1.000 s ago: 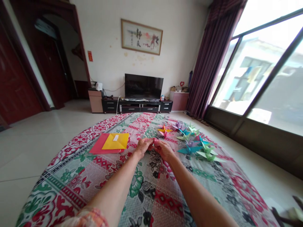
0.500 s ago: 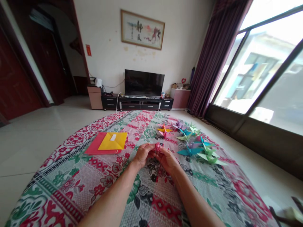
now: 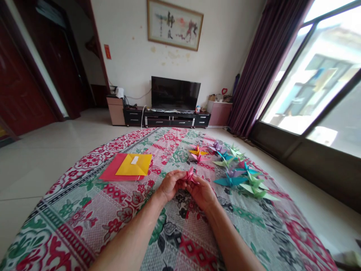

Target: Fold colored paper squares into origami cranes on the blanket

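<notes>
So both hands were on one small pink paper (image 3: 190, 174), the left hand (image 3: 170, 184) and right hand (image 3: 203, 192) each pinching it at the fingertips, out over the cloth (image 3: 180, 226). Looked like a shaping or creasing step to me, though fingers hid the finer folds. Next move seemed to call for a light pinch and small tweaks. Folded cranes (image 3: 229, 181) sat off right, yellow paper (image 3: 142, 167) on red paper (image 3: 108, 171) left.
</notes>
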`<state>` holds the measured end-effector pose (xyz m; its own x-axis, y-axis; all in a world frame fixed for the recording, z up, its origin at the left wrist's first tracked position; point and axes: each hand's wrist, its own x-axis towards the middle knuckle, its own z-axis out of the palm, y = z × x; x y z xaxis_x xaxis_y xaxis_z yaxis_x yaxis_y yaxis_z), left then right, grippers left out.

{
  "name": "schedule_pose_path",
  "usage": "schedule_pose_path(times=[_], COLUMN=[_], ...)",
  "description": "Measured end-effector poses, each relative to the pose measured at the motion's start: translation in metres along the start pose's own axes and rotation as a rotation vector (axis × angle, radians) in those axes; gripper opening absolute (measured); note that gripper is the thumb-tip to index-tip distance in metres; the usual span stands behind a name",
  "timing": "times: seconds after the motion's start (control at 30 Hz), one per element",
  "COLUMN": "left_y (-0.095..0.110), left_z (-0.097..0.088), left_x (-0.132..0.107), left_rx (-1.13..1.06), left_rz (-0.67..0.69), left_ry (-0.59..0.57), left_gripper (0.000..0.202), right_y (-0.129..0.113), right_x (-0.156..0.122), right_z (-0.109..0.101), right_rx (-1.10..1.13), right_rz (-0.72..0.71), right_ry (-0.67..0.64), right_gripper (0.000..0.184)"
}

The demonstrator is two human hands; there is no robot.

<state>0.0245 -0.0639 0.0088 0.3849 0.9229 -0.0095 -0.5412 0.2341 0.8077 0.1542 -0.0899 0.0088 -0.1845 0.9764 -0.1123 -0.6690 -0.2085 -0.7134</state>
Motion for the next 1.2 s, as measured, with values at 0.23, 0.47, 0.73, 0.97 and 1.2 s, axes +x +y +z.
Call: schedule_pose_path(times=[0.23,0.47,0.73,0.97,1.2], left_y=[0.0016,0.0005,-0.0020,-0.0015,-0.0019], left_z=[0.0018,0.0011,0.0005,0.0003,-0.0005], left_x=[-0.0019,-0.0015,0.0006,0.0007,0.0002], left_rx=[-0.024,-0.063,-0.090,-0.084,-0.088], left_rz=[-0.013,-0.026,-0.009,-0.010,-0.004], left_ry=[-0.054,-0.063,-0.050,-0.036,-0.056], left_gripper=[0.020,0.020,0.019,0.019,0.018], right_y=[-0.0012,-0.0017,-0.0037,-0.0029,-0.0023], right_x=[-0.0007,0.0003,0.0000,0.0011,0.0015], right_z=[-0.0007,-0.0021,-0.0009,-0.0035,-0.0050], right_rx=[-0.024,0.018,0.025,0.003,0.008], right_rz=[-0.017,0.001,0.016,0.000,0.001], right_ry=[-0.056,-0.046,-0.026,-0.027,-0.017], right_gripper=[0.012,0.010,0.009,0.007,0.006])
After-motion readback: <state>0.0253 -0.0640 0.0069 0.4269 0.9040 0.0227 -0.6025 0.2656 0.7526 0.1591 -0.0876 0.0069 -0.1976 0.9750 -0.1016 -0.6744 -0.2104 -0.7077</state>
